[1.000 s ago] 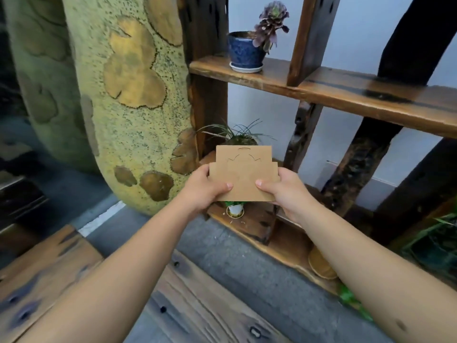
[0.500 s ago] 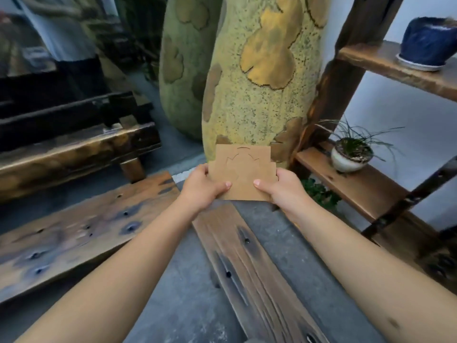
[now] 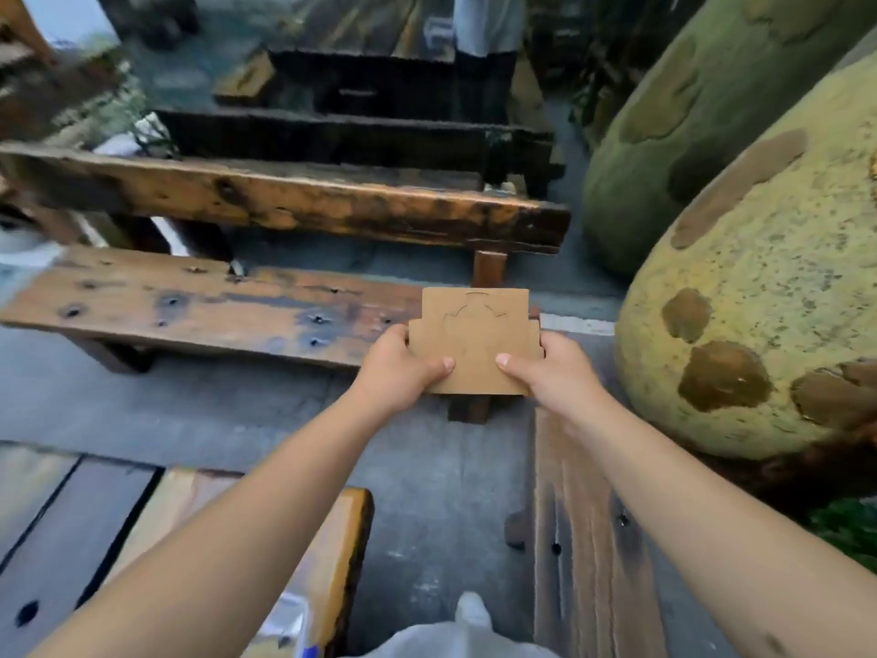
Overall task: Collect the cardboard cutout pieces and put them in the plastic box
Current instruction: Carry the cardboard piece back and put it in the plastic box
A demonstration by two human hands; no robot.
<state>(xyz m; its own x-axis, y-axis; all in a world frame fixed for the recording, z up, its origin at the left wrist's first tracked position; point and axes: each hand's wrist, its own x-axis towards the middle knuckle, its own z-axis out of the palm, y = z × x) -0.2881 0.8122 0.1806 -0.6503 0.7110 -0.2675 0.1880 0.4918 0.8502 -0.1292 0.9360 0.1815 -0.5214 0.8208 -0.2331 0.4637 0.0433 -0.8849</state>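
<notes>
A small stack of brown cardboard cutout pieces point(image 3: 474, 339), with a curved shape cut into the top sheet, is held flat in front of me at chest height. My left hand point(image 3: 396, 370) grips its left edge, thumb on top. My right hand point(image 3: 553, 372) grips its right edge the same way. A bit of clear plastic point(image 3: 284, 624) shows at the bottom edge, under my left forearm; I cannot tell whether it is the plastic box.
Low wooden benches stand ahead point(image 3: 190, 311) and behind it point(image 3: 303, 201), another to my right point(image 3: 583, 539), and a wooden table point(image 3: 61, 524) at lower left. Large yellow-green sculpted forms point(image 3: 759, 301) fill the right. A person point(image 3: 484, 35) stands at the far top. Grey concrete floor point(image 3: 427, 467) lies between.
My view has swung left, away from the wooden plant shelf, to the benches and table. Both hands keep the same hold on the cardboard stack.
</notes>
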